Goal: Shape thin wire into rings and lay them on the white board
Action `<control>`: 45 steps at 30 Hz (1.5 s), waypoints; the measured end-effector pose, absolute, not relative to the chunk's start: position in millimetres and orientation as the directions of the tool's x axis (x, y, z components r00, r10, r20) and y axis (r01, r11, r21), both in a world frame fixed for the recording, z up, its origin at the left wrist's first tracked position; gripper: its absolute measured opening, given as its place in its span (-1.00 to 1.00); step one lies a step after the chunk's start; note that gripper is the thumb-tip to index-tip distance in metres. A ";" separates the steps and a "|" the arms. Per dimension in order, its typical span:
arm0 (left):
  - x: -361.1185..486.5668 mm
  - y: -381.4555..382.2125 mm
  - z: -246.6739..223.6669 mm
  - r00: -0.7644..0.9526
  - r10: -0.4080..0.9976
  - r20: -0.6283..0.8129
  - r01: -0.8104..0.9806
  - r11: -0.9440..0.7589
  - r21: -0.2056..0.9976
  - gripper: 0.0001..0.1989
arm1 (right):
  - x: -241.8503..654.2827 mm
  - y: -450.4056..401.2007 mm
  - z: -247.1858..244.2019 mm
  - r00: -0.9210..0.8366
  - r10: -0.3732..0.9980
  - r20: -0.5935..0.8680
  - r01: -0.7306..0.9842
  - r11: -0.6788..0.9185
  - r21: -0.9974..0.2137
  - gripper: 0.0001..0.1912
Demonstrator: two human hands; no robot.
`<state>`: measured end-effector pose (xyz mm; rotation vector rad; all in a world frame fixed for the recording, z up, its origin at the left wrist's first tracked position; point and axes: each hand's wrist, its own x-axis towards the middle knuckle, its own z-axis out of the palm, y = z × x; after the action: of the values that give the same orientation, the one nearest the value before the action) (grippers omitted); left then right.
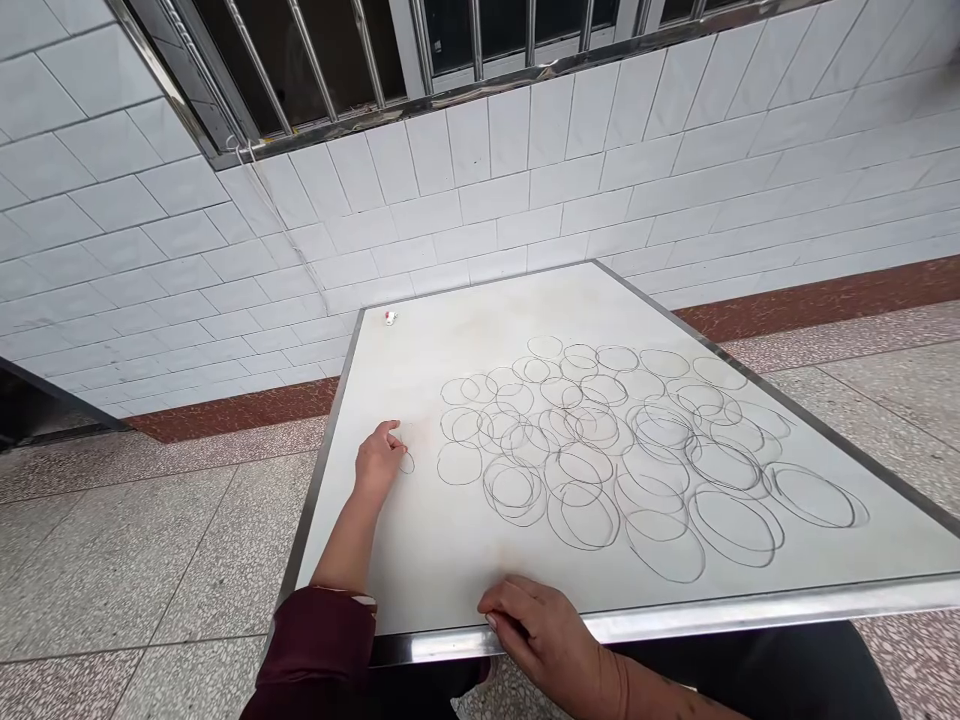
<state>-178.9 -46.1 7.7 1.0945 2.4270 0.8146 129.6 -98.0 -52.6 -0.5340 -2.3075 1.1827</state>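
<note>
Hands apart | left hand on board | right hand on steel rim | tiled wall

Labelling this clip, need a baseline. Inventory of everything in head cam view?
white board: 1, white with steel edge, centre
drawn circles: many, dark grey, right part of board
small knob: 1, white and red, far corner of board
wall tiles: many, white, behind board
barred window: 1, steel, top
floor: 1, speckled grey, both sides
skirting band: 1, reddish brown, wall foot
trousers: 1 pair, black, below board
sleeve: 1, maroon, bottom left
left hand: 1, on board, beside small circle
right hand: 1, on board's near edge
</note>
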 end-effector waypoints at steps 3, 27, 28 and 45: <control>-178.7 -46.0 4.9 -0.645 0.762 -0.063 0.577 0.539 0.614 -0.63 | 129.6 -98.5 -52.8 -0.812 0.530 0.245 0.122 0.564 -0.817 -0.82; -177.9 -47.2 -4.4 -0.669 0.743 0.010 0.561 0.497 0.662 -0.67 | 129.4 -97.9 -56.5 -0.809 0.504 0.303 0.081 0.606 -0.791 -0.85; -178.5 -47.5 -4.8 -0.671 0.742 0.023 0.559 0.485 0.673 -0.67 | 129.5 -98.1 -56.2 -0.809 0.504 0.303 0.082 0.607 -0.790 -0.85; -163.6 -102.8 -19.8 -0.841 0.521 0.146 0.283 0.195 0.939 -0.56 | 129.7 -98.5 -54.1 -0.805 0.499 0.322 0.069 0.617 -0.784 -0.84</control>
<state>-163.6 -102.8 -19.8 0.7747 2.2603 1.7049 129.7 -98.5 -54.1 -0.4460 -2.3210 1.0956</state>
